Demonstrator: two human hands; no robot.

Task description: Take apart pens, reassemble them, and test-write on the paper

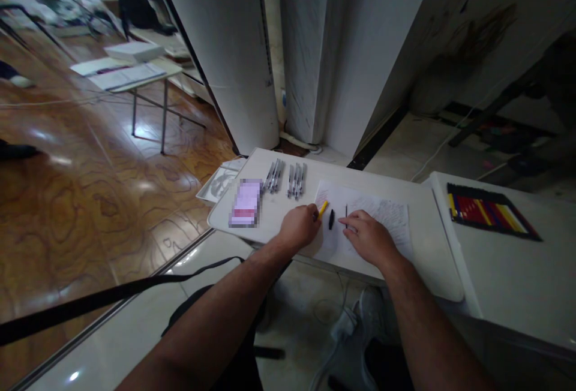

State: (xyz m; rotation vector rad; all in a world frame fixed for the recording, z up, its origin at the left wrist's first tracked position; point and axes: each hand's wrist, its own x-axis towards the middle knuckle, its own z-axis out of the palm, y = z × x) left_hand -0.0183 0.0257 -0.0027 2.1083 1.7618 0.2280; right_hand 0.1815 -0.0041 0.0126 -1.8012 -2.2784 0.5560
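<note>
Left hand [299, 227] is curled shut around a short yellow plastic pen barrel [323, 209], whose tip sticks out past the fingers and points up-right over the paper. Right hand [366, 236] is palm down with fingers bent, its fingertips pressed together on the near end of a thin black rod [346, 211]; the pinch is small in view. A small black pen cap [331, 219] lies loose between the two hands, touching neither. All of this sits on a white handwritten paper sheet [389, 214] on a white rectangular table [432, 271]. Behind the left hand are two bundles of grey-black pens [273, 176] [297, 180] and a blurred purple-pink packet [245, 202]. Well to the right, a flat black tray of coloured pens [490, 211] lies on a second white table [517, 283].
</note>
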